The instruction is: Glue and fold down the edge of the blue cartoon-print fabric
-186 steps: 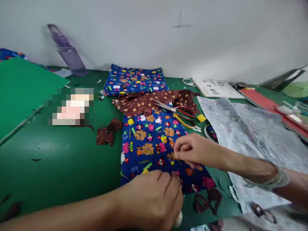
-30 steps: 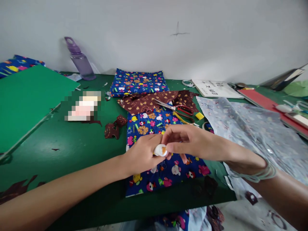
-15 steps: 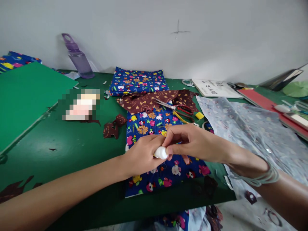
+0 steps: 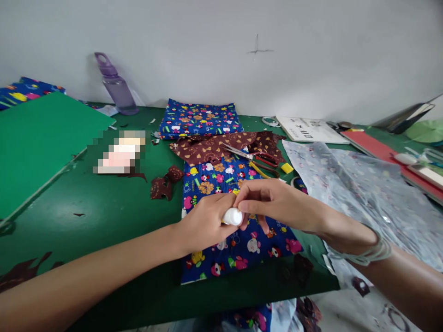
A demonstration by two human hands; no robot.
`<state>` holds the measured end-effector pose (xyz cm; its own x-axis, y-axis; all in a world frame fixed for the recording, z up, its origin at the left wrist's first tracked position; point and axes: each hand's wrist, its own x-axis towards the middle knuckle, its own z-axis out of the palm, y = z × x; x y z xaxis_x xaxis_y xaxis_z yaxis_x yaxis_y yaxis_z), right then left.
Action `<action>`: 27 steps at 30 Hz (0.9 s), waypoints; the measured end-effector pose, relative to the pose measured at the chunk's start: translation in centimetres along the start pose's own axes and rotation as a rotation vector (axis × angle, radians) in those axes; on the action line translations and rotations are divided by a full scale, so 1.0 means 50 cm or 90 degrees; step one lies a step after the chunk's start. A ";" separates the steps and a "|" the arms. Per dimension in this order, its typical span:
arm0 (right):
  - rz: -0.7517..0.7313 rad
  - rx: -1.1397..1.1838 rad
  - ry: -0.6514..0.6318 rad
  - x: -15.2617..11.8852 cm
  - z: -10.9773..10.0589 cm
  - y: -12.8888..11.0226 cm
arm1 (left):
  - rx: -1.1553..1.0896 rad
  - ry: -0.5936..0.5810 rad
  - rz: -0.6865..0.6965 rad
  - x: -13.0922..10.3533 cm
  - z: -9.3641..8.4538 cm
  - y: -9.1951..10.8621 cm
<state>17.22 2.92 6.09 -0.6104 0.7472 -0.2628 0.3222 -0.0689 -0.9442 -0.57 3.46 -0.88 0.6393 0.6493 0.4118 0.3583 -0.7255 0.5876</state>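
Note:
My left hand [image 4: 207,221] is wrapped round a small white tube [image 4: 232,216], whose rounded white end pokes out toward me. Most of the tube is hidden in the fist. The thumb and forefinger of my right hand [image 4: 268,203] pinch at the tube's outer end, with its other fingers curled below. Both hands hover over a blue cartoon-print sheet [image 4: 211,267] spread on the green table [image 4: 114,221]. Just beyond the hands, red-and-yellow-handled scissors [image 4: 254,157] rest across a brown leaf-print piece [image 4: 204,147].
A folded blue print [image 4: 202,120] lies against the wall. Purple water bottle [image 4: 121,92] and green board [image 4: 48,133] are on the left. To the right are a pale sheet [image 4: 332,184], a yellow block [image 4: 287,168], a white book [image 4: 311,129] and a red folder [image 4: 370,145]. Brown scraps [image 4: 161,187] lie about.
My right thumb has shifted upward at the tube's end, and more of the white end shows. The left hand keeps its grip. The view has moved slightly.

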 end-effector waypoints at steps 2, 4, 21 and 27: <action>0.014 0.048 -0.036 0.000 -0.008 0.002 | -0.003 0.009 -0.012 0.002 -0.002 0.000; 0.023 0.083 -0.054 0.000 -0.011 0.004 | -0.007 0.013 -0.025 0.003 -0.003 0.001; -0.042 -0.395 0.148 -0.025 -0.025 0.032 | -0.127 0.023 -0.068 0.002 -0.022 0.022; -0.098 -0.438 0.132 -0.017 -0.008 0.027 | -0.175 -0.012 -0.094 0.010 -0.025 0.012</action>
<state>18.44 2.46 5.13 -0.5574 0.8297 -0.0301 0.6674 0.4262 -0.6106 -0.87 3.63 0.57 0.6077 0.7366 0.2969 0.2522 -0.5335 0.8073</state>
